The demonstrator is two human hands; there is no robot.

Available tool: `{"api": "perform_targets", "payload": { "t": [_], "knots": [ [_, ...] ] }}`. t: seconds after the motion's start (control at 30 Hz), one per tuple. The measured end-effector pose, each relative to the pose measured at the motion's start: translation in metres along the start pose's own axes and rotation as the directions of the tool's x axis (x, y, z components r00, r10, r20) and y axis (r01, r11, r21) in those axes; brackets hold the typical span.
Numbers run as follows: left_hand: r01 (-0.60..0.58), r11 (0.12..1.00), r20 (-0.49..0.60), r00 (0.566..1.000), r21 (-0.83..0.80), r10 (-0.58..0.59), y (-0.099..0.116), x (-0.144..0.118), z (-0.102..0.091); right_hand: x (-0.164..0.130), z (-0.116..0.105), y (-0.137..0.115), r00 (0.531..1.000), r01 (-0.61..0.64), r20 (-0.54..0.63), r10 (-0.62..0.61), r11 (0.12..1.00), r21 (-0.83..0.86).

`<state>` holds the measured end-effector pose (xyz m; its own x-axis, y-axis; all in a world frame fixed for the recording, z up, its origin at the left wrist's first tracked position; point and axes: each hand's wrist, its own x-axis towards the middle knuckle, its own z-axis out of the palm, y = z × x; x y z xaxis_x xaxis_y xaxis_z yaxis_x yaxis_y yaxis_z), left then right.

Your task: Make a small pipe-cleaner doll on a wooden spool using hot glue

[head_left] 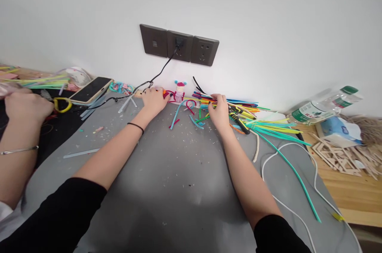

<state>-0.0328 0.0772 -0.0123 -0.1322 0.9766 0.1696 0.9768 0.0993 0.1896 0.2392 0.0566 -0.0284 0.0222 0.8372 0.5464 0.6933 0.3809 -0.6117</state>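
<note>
Two hands reach to the desk's (185,173) far edge. Right hand (219,111), fingers curled, pinches into the pipe cleaners (268,125) fanned beside it; left hand (153,99) rests loosely open near a small figure (179,90). Stems look light, fuzzy and bendable, probably best pinched mid-length. Pliers (238,119) lie just right.

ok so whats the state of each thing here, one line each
left hand: stretched out, palm down by the wall
right hand: fingers in the pipe cleaners, grip unclear
pipe cleaners: loose, spread flat over the mat
small figure: upright against the wall
phone: lying flat, screen dark
black cable: plugged into the middle socket
plastic bottle: on its side, cap on
cutters: lying on the mat, not held
</note>
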Motion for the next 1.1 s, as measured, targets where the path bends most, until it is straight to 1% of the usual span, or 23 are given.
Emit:
{"api": "perform_targets", "payload": {
  "t": [0.1,0.17,0.23,0.37,0.47,0.57,0.7,0.8,0.93,1.0,1.1],
  "knots": [
    [0.040,0.999,0.029,0.999,-0.013,-0.040,-0.001,0.012,0.001,0.001,0.002,-0.001,0.999,-0.037,-0.002,0.037,0.997,0.067],
    [0.058,0.994,0.051,0.997,-0.088,-0.053,-0.006,0.015,0.002,0.002,0.002,-0.001,0.999,-0.048,-0.006,0.049,0.994,0.101],
    [0.048,0.981,0.055,0.998,-0.186,-0.039,-0.014,0.014,0.002,0.003,0.003,-0.001,0.999,-0.048,-0.015,0.050,0.991,0.127],
    [-0.033,0.932,-0.036,0.999,-0.361,0.021,-0.029,0.001,0.004,0.003,0.005,0.000,0.998,-0.050,-0.022,0.054,0.985,0.164],
    [-0.100,0.897,-0.103,0.993,-0.431,0.062,-0.034,-0.010,0.005,0.003,0.006,0.000,0.998,-0.058,-0.010,0.061,0.981,0.187],
    [-0.144,0.905,-0.141,0.986,-0.401,0.094,-0.031,-0.018,0.005,0.003,0.008,-0.001,0.998,-0.068,-0.003,0.070,0.977,0.203],
    [-0.168,0.944,-0.166,0.978,-0.283,0.125,-0.027,-0.018,0.004,0.002,0.010,-0.002,0.997,-0.077,-0.006,0.081,0.972,0.222],
    [-0.225,0.950,-0.139,0.970,-0.216,0.198,-0.027,-0.010,0.002,0.003,0.011,-0.001,0.997,-0.078,-0.004,0.082,0.969,0.233],
    [-0.285,0.951,-0.095,0.957,-0.119,0.274,-0.035,-0.001,0.000,0.004,0.011,0.001,0.997,-0.082,0.026,0.078,0.968,0.237],
    [-0.304,0.947,-0.093,0.951,-0.108,0.295,-0.039,0.000,0.000,0.004,0.011,0.001,0.996,-0.086,0.038,0.079,0.969,0.230],
    [-0.306,0.943,-0.082,0.951,-0.129,0.298,-0.043,-0.002,-0.002,0.003,0.011,-0.002,0.997,-0.083,0.022,0.080,0.970,0.226]
  ]
}}
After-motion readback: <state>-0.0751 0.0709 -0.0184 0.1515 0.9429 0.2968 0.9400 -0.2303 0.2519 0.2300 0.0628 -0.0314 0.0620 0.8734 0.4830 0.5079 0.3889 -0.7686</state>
